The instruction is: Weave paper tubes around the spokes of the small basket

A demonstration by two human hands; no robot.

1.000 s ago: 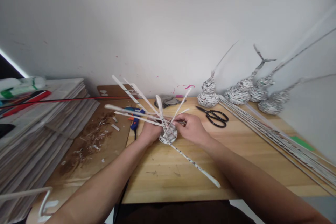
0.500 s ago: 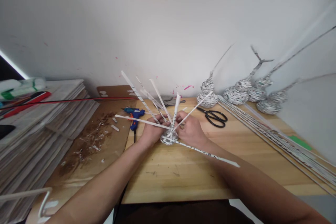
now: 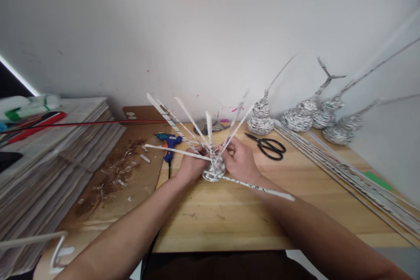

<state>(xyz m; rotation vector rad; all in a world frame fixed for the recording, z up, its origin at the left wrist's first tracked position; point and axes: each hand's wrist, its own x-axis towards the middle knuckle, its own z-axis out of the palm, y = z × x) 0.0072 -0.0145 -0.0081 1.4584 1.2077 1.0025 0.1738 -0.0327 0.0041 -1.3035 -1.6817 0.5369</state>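
A small woven base of rolled newspaper (image 3: 214,172) is held just above or on the wooden table, with several paper tubes (image 3: 193,124) fanning up and out of it. One tube (image 3: 259,188) sticks out low to the right, across my right forearm. My left hand (image 3: 194,162) is closed on the base's left side, its fingertips partly hidden behind the tubes. On the other side my right hand (image 3: 240,157) pinches at a tube near the base's upper right edge. What lies between those fingertips is hard to make out.
Black scissors (image 3: 269,147) lie right of my hands, a blue glue gun (image 3: 170,144) left. Several gourd-shaped paper weavings (image 3: 260,118) stand along the wall. Long paper tubes (image 3: 341,173) lie at the right. Stacked newspapers (image 3: 65,162) and scrap-strewn cardboard (image 3: 138,188) fill the left.
The upright tubes have tilted leftward, and another tube now shows rising at the right. My right hand's fingers have shifted along the base's edge. My left hand stays at its side.
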